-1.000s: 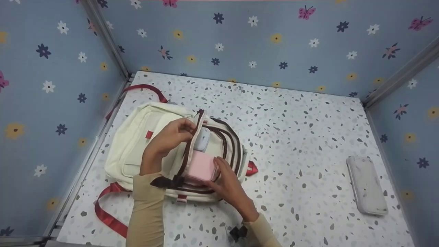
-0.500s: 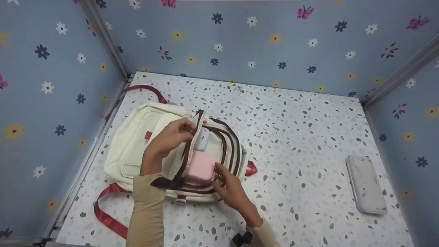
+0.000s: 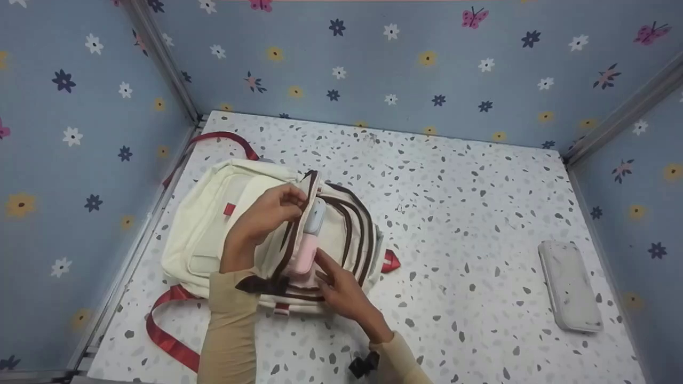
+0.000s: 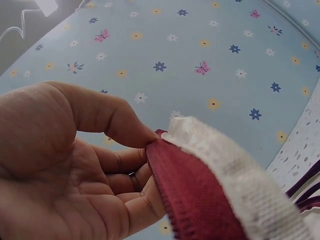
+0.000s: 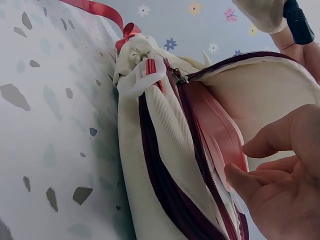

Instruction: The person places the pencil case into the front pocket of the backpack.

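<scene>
A cream backpack [image 3: 184,232] with dark red zips lies on the speckled table, its front pocket unzipped. My left hand [image 3: 268,212] pinches the zipped edge of the pocket flap [image 4: 192,185] between thumb and fingers and holds it up. Inside the pocket sits a pink box-like case [image 3: 306,257], tilted and partly covered by the flap. My right hand [image 3: 341,288] has thumb and index finger at the case's right edge; in the right wrist view they pinch that edge. Above the pink case lies a small pale blue case [image 3: 316,216], also in the pocket.
A grey-white oblong case [image 3: 570,287] rests on the table at the right. Red straps [image 3: 168,344] trail from the backpack at left. Flowered panels [image 3: 373,64] wall the table at the back and both sides.
The pink case has shifted left and tilted further under the flap, showing less of its face. My right hand has moved left with it. My left hand stays at the flap.
</scene>
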The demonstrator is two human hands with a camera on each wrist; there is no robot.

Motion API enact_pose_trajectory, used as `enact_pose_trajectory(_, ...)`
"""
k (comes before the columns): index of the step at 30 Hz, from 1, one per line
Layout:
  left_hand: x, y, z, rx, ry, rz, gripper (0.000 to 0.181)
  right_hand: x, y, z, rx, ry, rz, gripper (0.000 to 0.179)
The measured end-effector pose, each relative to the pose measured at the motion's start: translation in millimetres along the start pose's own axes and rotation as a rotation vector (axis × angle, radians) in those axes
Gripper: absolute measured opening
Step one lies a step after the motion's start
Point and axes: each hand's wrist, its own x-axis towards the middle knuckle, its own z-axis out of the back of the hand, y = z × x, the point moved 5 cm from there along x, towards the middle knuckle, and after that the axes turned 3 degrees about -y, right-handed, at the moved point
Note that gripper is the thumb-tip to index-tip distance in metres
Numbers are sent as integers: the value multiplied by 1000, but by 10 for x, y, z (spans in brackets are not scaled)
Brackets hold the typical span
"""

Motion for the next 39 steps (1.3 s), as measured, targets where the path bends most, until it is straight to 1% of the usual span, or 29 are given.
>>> enact_pose_trajectory(3,6,3,-5,1,-8,-5,24,36,-106,-40,-33,9,36,65)
enact_pose_trajectory(6,14,1,-16,6,-10,-11,24,64,-185,-78,-97,26,52,67)
enact_pose_trajectory(11,25,-6,-43,-15,-7,-1,23,115,-188,-126,-214,61,62,69)
enact_pose_trajectory(14,25,-10,-52,-27,-2,4,23,136,-186,-138,-260,72,52,72)
enact_pose_trajectory(18,25,-4,-41,-33,-13,-3,22,139,-172,-130,-245,66,43,73)
enact_pose_trajectory(23,29,20,-30,-55,-13,-8,23,129,16,-91,-177,57,44,68)
enact_pose_trajectory(25,32,32,-27,-58,-10,-2,23,121,63,-74,-187,52,34,66)
enact_pose_trajectory(30,38,54,-22,-57,-16,15,24,101,52,-23,-191,46,12,62)
enact_pose_trajectory(31,35,50,-24,-56,-16,14,24,96,64,-9,-176,43,3,60)
enact_pose_trajectory(32,35,48,-25,-57,-17,13,24,90,76,6,-163,37,-3,58)
enact_pose_trajectory(35,29,42,-29,-56,-18,10,24,75,119,57,-166,3,-14,52)
enact_pose_trajectory(39,35,46,-33,-62,-17,7,24,58,181,150,-208,-53,12,46)
